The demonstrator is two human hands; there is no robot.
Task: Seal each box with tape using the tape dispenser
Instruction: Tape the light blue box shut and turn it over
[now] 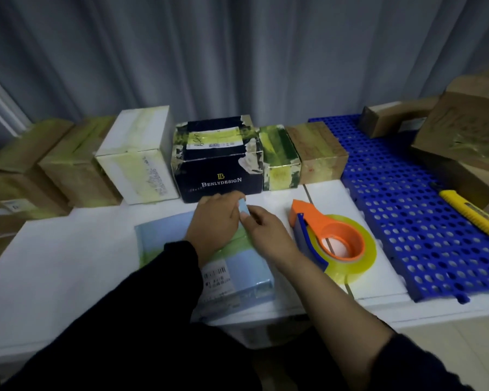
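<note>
A flat light-blue box with a white label lies on the white table in front of me. A strip of yellowish tape runs across its top. My left hand rests on the far end of the box, its fingers on the blue flap. My right hand pinches the same flap from the right. The orange and blue tape dispenser, loaded with a yellowish roll, lies on the table just right of my right hand, held by neither hand.
A row of taped boxes lines the back: brown ones at left, a white box, a dark box marked BENLYDESIGN, a green one, a brown one. A blue perforated mat at right bears brown boxes and a yellow utility knife.
</note>
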